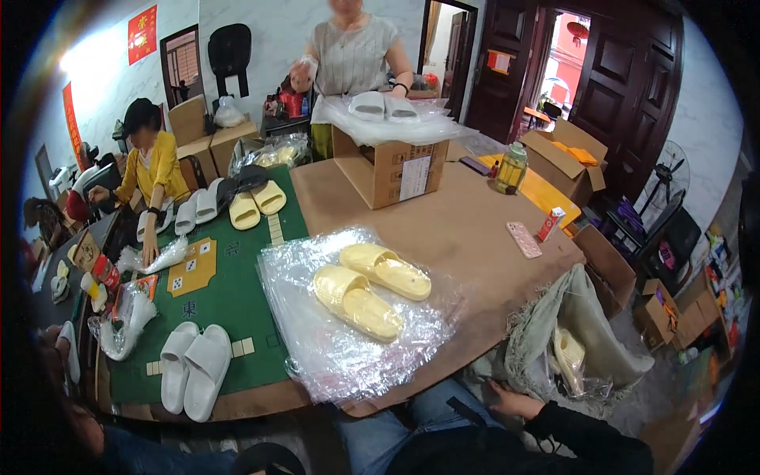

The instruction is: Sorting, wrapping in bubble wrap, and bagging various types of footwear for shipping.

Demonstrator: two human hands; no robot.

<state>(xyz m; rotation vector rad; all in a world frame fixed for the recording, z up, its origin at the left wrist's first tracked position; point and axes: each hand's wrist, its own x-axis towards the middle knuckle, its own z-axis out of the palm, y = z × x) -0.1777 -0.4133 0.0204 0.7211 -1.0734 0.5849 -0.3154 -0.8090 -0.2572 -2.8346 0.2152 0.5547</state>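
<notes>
A pair of pale yellow slide slippers (pixel 364 305) lies on a stack of clear plastic bags (pixel 317 364) at the table's front edge. My right hand (pixel 516 402) is low at the right, beside the near edge of a pale woven sack (pixel 546 324). Its fingers look stretched out and apart, with nothing visible in them. Inside the sack sits a yellow slipper in clear plastic (pixel 568 355). My left hand is out of view. Grey slippers (pixel 194 368) rest on the green mat (pixel 253 305) to the left.
Across the table, a standing person has grey slippers (pixel 384 105) on plastic atop a cardboard box (pixel 396 170). A seated person in yellow (pixel 154 170) reaches over the mat at left. A phone (pixel 524 240), small carton (pixel 551 224) and jar (pixel 511 169) stand at right.
</notes>
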